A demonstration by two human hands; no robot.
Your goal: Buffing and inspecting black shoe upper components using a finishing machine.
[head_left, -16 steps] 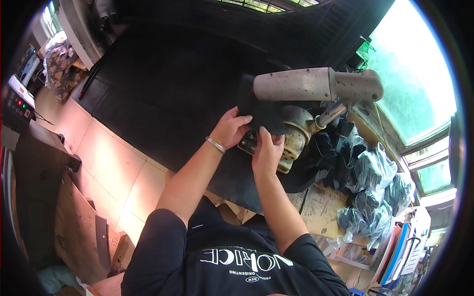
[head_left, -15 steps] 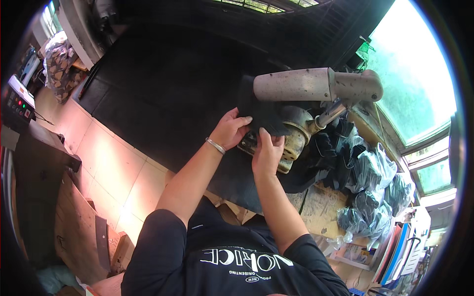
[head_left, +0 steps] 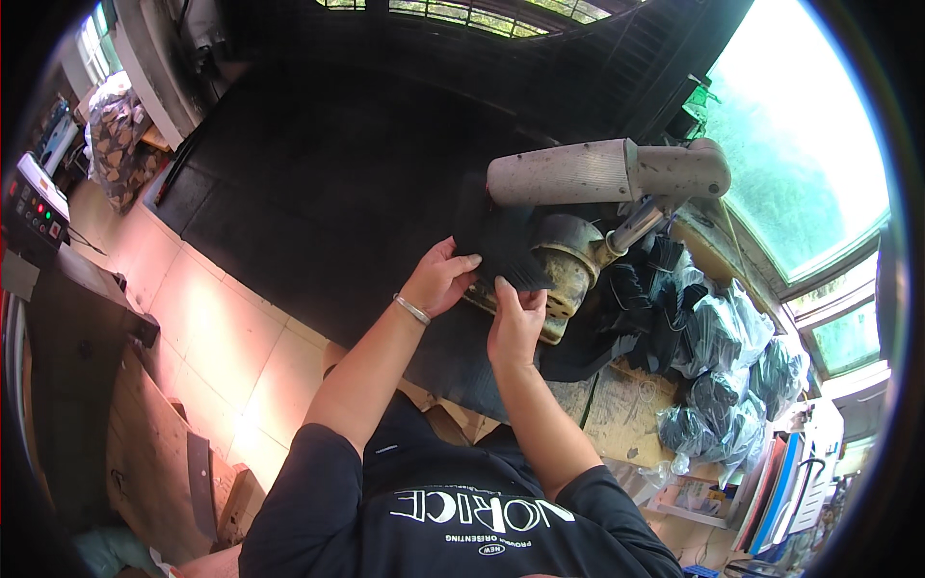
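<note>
A thin, dark, flexible sheet piece point(head_left: 509, 252) with fine ridges near its lower edge is stretched between my hands. My left hand point(head_left: 440, 277) pinches its left side between thumb and fingers; a silver bangle circles that wrist. At the near right edge, my right hand point(head_left: 515, 323) grips the sheet with thumb and fingers closed. Directly behind the sheet stands a worn, cream-coloured metal machine point(head_left: 570, 275), partly covered by it. A grey ribbed cylindrical head point(head_left: 564, 173) on a jointed arm hangs just above. The far end of the sheet blends into the dark background.
A wide black surface point(head_left: 318, 183) spreads ahead and left. To the right lie dark pieces and several filled clear plastic bags point(head_left: 727, 332) on a wooden board point(head_left: 621, 409). A control box with lit buttons point(head_left: 39, 212) stands far left, above a wooden panel point(head_left: 159, 443).
Both hands and the dark sheet sit slightly lower and to the left in the picture. The view itself has shifted a little. Both hands keep their grip.
</note>
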